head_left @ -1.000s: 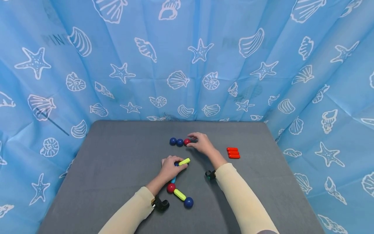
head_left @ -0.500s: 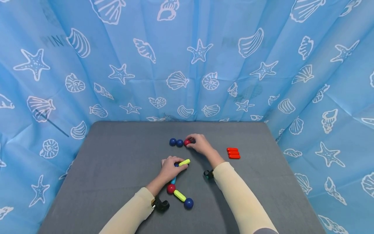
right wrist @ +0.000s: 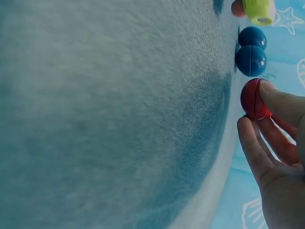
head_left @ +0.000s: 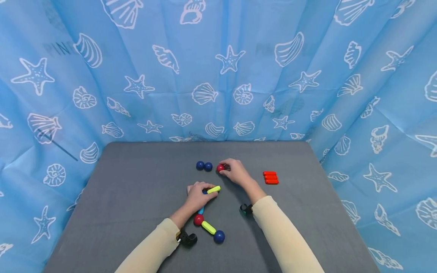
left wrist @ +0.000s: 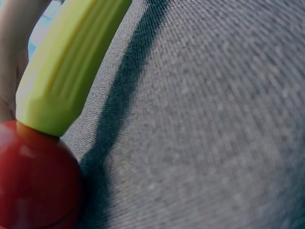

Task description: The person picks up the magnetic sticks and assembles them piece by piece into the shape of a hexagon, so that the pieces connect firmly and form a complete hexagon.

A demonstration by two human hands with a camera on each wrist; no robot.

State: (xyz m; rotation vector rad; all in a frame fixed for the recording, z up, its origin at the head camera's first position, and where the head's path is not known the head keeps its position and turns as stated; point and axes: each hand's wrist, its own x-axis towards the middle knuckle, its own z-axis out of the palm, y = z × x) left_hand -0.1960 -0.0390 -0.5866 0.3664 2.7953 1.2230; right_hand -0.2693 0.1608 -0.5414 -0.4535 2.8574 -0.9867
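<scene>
In the head view my right hand [head_left: 236, 172] pinches a red ball [right wrist: 253, 99] between thumb and fingers, a little apart from two blue balls [head_left: 204, 166]. Lower and to the left, my left hand [head_left: 198, 197] grips the upper part of a joined chain of rods and balls. From between its fingers a yellow-green rod [head_left: 214, 189] juts out, with a blue ball mostly hidden at its end. Below the hand the chain runs on through a light blue rod [head_left: 201, 210], a second red ball [head_left: 198, 219], another yellow-green rod [head_left: 208, 228] and a blue end ball [head_left: 219, 237].
Three red rods [head_left: 271, 178] lie side by side to the right of my right hand. Everything rests on a grey cloth-covered table [head_left: 143, 170]. A blue curtain [head_left: 225, 94] with white shells hangs behind the far edge and at both sides.
My right hand has closed its fingers on the red ball and drawn it slightly away from the two blue balls. The left hand stays where it was on the chain.
</scene>
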